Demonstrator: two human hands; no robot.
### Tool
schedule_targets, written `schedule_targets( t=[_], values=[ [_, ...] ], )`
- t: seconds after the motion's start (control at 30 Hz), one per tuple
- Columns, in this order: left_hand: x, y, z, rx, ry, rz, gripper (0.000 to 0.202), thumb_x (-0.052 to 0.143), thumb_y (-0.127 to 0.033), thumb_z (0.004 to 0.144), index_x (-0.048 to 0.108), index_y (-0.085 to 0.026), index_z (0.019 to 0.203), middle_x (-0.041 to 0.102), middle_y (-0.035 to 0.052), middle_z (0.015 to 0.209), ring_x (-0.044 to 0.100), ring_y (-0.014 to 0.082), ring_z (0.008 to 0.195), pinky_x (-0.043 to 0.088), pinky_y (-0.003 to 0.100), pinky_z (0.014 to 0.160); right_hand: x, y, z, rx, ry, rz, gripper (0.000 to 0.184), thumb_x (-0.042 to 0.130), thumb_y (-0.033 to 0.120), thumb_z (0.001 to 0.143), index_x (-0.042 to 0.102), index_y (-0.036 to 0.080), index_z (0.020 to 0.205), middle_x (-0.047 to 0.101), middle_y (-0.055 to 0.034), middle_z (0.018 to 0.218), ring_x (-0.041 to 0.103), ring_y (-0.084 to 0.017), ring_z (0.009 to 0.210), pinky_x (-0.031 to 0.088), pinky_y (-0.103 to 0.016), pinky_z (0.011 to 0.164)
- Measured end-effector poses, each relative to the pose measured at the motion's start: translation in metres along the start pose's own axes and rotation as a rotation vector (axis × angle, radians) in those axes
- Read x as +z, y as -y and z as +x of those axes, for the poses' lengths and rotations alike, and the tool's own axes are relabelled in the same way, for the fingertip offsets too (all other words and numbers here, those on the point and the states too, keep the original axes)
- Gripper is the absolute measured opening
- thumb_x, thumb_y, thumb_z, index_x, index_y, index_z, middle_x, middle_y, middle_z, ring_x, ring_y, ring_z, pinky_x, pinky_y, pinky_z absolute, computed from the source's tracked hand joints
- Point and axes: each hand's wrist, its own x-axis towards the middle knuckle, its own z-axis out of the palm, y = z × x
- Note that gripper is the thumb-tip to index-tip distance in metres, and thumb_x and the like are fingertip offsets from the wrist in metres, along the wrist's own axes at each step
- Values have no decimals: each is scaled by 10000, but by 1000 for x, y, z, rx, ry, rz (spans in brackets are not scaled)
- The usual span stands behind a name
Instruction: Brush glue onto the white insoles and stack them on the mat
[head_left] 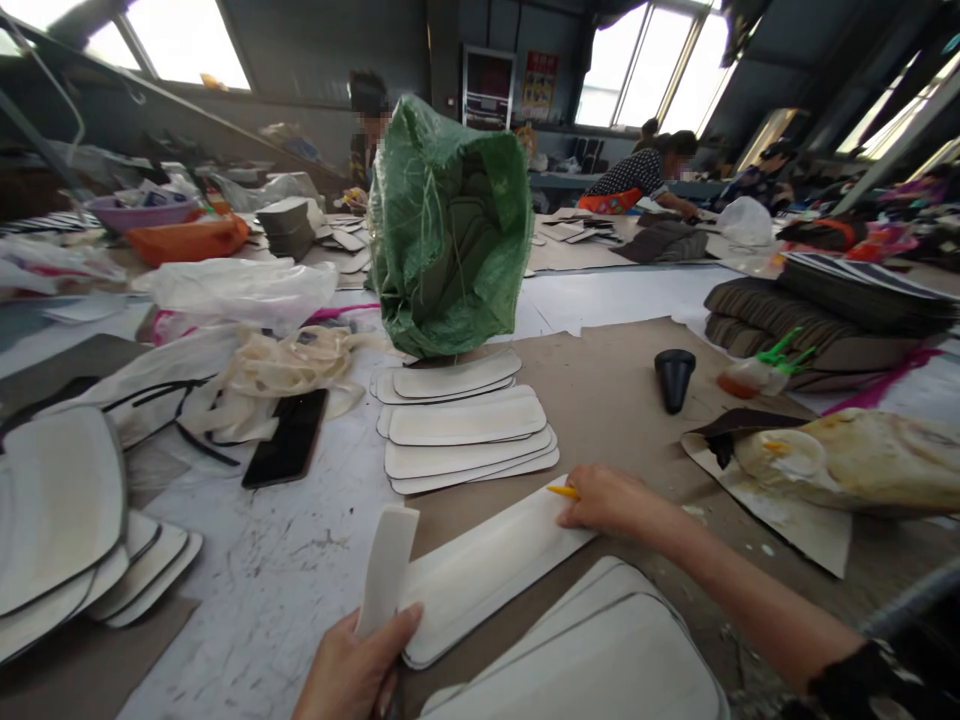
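Observation:
My left hand (pixel 352 668) is at the bottom edge, fingers closed on a narrow white strip (pixel 386 570) that stands upright. My right hand (pixel 604 498) rests on the far end of a long white padded panel (pixel 487 565) lying on brown cardboard, and pinches a thin yellow tool (pixel 562 491). The strip rises beside the panel's near end. A stack of similar white panels (pixel 465 430) lies just beyond, and more white panels (pixel 600 660) lie at the bottom right.
A green plastic bag (pixel 448 225) stands behind the stack. A black phone (pixel 287 436), white panels (pixel 67 520) at left, a black cone (pixel 674 378), and a glue-stained sheet (pixel 847 465) surround me. People work at far tables.

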Motion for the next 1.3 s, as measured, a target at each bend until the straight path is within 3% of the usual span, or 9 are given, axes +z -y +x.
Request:
schedule_targets(
  t=[0.17,0.33,0.47,0.67,0.87,1.1,1.2,1.3],
  values=[
    [1,2,1,24,-11,12,440,570,-600,537,442,-183,475,303,-77,234,213,53,268,130,204,344,-6,-11,-3,59,-45,-3,360,596,448,583,625,181,824,642,-128,882,574,-283,826,377,-299,584],
    [1,5,2,49,1,-4,443,563,-602,544,440,-181,481,313,-76,236,229,54,264,140,203,339,-14,-33,-19,119,-155,10,302,438,420,743,605,174,792,646,-128,794,586,-263,752,345,-289,545],
    [0,5,2,65,1,-10,415,557,-576,571,450,-178,521,312,-83,243,218,50,270,127,197,337,-2,-34,-31,52,-232,43,293,327,296,825,592,170,825,646,-108,821,584,-223,787,351,-272,602],
    [4,5,-4,89,-32,-68,340,537,-493,615,433,-174,564,364,-71,265,281,54,269,194,172,316,17,-23,-45,-67,-302,74,250,333,179,815,583,187,814,613,-80,842,576,-180,788,373,-255,678],
    [8,2,-11,157,-122,-191,198,524,-318,646,389,-205,738,386,-105,245,329,83,235,226,149,260,16,-28,-50,-129,-532,152,373,259,361,847,585,182,821,607,-94,831,572,-223,755,410,-337,681],
    [6,7,-8,161,-137,-305,218,533,-321,625,400,-196,745,384,-103,244,322,80,232,226,149,247,15,-14,-64,-188,-663,85,314,282,309,809,582,219,825,599,-84,843,568,-223,725,411,-356,660],
    [4,9,-9,184,-130,-343,234,544,-345,624,403,-193,735,397,-99,257,330,76,248,242,152,263,8,-8,-69,-173,-710,223,318,336,390,767,595,215,822,618,-74,832,570,-233,770,413,-347,689],
    [1,12,-11,201,-116,-372,260,561,-363,619,397,-192,727,410,-94,266,338,76,259,259,160,279,-1,-2,-74,-11,-588,551,346,441,497,694,578,196,797,579,-23,573,545,-186,544,410,-292,526]
  ],
)
